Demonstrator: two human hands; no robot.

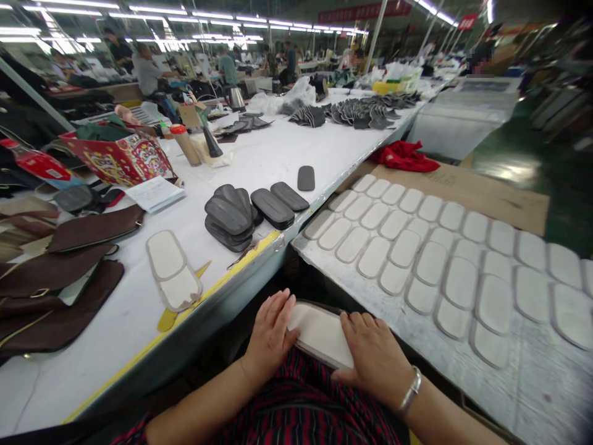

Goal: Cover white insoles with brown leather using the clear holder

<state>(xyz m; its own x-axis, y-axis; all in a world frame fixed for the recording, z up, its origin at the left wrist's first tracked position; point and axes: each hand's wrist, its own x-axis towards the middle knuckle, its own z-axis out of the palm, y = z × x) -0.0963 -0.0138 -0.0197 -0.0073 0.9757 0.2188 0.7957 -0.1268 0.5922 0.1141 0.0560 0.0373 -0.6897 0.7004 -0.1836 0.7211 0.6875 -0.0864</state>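
Note:
Over my lap I hold a pale, rounded oblong panel with a dark edge, tilted toward me. My left hand grips its left end, thumb on the near side and fingers over the far edge. The right end is in my right hand, which has a metal bangle at the wrist. Whether it is one panel or a thin stack I cannot tell. On the white table to my left lie two overlapping pale panels. Farther along are piles of dark oblong pieces.
At right, a board carries rows of pale oblong panels. A red cloth lies behind them. Brown leather pieces, a red patterned box and a bottle with an orange cap stand on the left table. Several people work in the background.

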